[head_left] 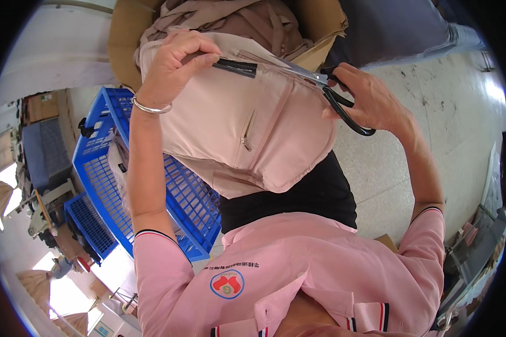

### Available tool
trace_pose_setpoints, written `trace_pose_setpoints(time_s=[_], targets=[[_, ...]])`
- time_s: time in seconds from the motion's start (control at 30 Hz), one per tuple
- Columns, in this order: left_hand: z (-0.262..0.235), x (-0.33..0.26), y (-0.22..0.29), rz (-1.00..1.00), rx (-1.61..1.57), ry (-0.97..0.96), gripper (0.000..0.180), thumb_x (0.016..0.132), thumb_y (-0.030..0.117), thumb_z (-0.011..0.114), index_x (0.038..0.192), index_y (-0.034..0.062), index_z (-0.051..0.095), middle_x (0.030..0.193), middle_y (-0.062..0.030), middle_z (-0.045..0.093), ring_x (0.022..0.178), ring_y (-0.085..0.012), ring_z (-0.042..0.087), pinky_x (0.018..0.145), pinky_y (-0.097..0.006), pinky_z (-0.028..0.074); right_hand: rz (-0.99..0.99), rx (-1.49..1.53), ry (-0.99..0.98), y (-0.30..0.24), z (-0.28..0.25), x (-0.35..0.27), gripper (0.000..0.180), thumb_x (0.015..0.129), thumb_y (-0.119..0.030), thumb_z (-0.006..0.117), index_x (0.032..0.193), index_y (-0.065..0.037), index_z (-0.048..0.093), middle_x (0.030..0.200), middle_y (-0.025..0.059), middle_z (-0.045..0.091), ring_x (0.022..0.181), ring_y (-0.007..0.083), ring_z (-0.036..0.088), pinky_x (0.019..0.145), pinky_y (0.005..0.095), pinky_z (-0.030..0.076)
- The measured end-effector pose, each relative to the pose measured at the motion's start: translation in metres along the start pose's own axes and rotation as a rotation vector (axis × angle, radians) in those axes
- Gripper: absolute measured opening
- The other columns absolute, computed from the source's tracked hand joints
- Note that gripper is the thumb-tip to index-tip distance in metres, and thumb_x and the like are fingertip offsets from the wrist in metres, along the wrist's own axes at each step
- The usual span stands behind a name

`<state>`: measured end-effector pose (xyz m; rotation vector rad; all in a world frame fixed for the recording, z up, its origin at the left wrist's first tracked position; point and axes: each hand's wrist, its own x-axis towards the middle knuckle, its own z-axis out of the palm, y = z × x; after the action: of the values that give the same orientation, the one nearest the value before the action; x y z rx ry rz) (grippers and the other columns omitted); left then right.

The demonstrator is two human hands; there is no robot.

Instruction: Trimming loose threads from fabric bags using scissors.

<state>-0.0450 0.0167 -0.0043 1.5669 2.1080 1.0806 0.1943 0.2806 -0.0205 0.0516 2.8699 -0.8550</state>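
My left hand [177, 67] grips the top edge of a pale pink fabric bag piece [247, 129] beside a short black strip [234, 67]. The piece has a small zip pocket [246, 136] and hangs over my lap. My right hand [371, 101] holds black-handled scissors [337, 101], their blades reaching left along the bag's top edge toward the black strip. A silver bangle [150, 108] circles my left wrist.
A cardboard box [320, 28] with several beige fabric pieces [236, 19] stands ahead of me. A blue plastic crate [152, 185] sits at my left, with a smaller blue crate [87, 224] beyond it. Grey concrete floor [450, 112] lies to the right.
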Motion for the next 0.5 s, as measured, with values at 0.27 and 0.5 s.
trace_pose_setpoints(time_s=[0.27,0.5], targets=[[0.012,0.002,-0.006,-0.025,0.014,0.001,0.004,0.087,0.013,0.068,0.091,0.012,0.069,0.085,0.0045,0.064,0.083,-0.0106,0.059,0.111,-0.037,0.026,-0.11,0.04,0.082,0.006,0.026,0.017,0.056,0.076,-0.048,0.079,0.086,0.003,0.057,0.075,0.0156,0.053,0.067,0.0339,0.05,0.059,0.0398,0.042],[0.04,-0.072,0.008,-0.248,0.269,0.802,0.027,0.084,0.014,0.072,0.109,0.0049,0.069,0.118,-0.0089,0.063,0.112,-0.0251,0.057,0.1,-0.035,0.042,0.005,0.067,0.13,0.011,0.03,0.015,0.059,0.075,-0.05,0.079,0.083,0.003,0.054,0.076,0.0154,0.054,0.065,0.0346,0.051,0.059,0.0409,0.044]])
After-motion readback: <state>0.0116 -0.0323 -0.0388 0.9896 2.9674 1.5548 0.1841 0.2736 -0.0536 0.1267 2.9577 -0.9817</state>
